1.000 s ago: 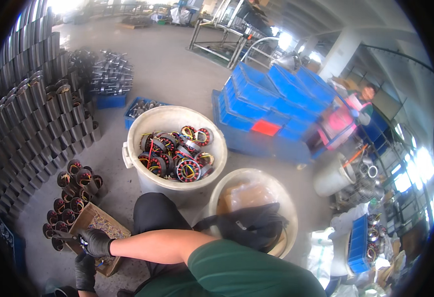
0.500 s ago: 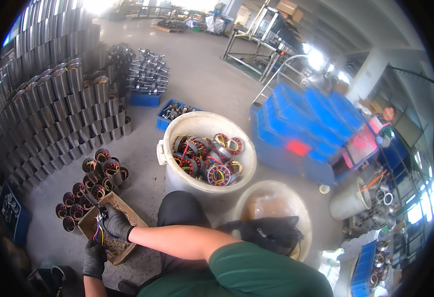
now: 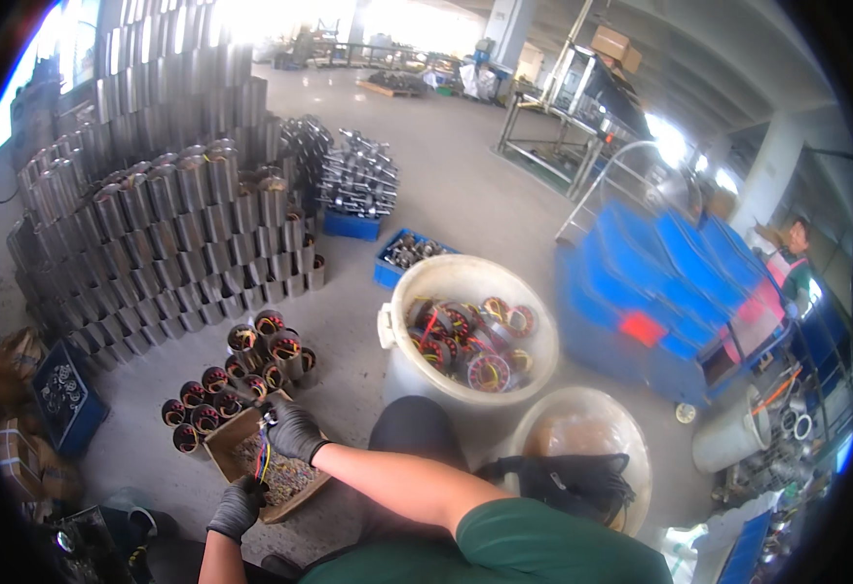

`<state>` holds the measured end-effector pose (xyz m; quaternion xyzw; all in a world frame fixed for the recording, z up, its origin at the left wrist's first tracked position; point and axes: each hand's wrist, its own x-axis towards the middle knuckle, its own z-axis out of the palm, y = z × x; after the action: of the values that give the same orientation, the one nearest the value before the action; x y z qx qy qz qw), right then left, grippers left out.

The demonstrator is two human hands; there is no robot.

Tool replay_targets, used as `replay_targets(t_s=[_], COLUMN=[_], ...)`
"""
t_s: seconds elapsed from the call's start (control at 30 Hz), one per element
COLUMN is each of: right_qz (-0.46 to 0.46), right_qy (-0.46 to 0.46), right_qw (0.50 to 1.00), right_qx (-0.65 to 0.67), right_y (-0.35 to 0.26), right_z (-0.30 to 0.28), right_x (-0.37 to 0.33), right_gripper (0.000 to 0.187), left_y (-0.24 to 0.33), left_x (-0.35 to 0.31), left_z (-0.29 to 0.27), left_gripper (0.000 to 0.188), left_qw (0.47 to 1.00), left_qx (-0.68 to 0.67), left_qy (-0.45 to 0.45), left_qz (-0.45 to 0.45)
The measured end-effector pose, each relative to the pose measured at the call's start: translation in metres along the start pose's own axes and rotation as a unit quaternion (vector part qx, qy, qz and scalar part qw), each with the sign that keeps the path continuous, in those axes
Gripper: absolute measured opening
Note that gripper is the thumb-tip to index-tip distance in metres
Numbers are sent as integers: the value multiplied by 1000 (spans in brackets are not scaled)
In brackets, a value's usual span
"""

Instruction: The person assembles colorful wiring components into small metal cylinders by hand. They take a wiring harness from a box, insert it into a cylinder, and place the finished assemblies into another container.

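I see my right hand (image 3: 295, 431) in a dark glove, closed around the top of a bunch of coloured wires (image 3: 264, 457). My left hand (image 3: 237, 506), gloved too, sits just under it with fingers curled at the low end of the same wires. Both hands are over one brown cardboard box (image 3: 290, 482) on the floor, near its left edge. The box has small bits inside; I cannot tell what they are.

Just past the far side of the box stand small round motor coils (image 3: 241, 365), about twelve of them, close together in a bunch. Behind them is a big stack of grey metal tubes (image 3: 168, 238), too many to count.

To the right of my arm I count two white tubs. The nearer tub (image 3: 631, 448) has a black cloth (image 3: 568, 482) over its rim. The farther tub (image 3: 402, 380) holds red and yellow coils, about eight. Two small blue trays (image 3: 383, 273) sit behind it.
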<state>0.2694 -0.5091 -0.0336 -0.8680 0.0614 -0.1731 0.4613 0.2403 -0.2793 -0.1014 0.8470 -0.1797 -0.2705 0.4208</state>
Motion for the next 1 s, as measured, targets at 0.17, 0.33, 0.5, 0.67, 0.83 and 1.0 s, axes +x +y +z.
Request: replay_targets(t_s=[0.17, 0.33, 0.5, 0.67, 0.83, 1.0], right_qz=[99, 123, 107, 72, 13, 5], right_qy=[142, 141, 11, -124, -135, -125], right_qw=[947, 955, 792, 970, 987, 982], right_qx=[270, 231, 601, 196, 81, 138], right_y=[95, 149, 175, -39, -48, -71], right_z=[18, 97, 68, 29, 7, 28], right_x=[43, 42, 31, -45, -48, -61], right_gripper=[3, 32, 21, 36, 34, 31], left_y=[45, 24, 93, -1, 11, -35], left_x=[7, -17, 4, 13, 34, 3], left_z=[-3, -32, 4, 6, 10, -21], left_gripper=[19, 18, 26, 59, 66, 34], left_qw=[960, 884, 941, 887, 779, 813], left_qx=[-271, -318, -309, -428, -626, -568], left_qy=[61, 341, 118, 129, -30, 92], left_qz=[-37, 19, 70, -119, -21, -90])
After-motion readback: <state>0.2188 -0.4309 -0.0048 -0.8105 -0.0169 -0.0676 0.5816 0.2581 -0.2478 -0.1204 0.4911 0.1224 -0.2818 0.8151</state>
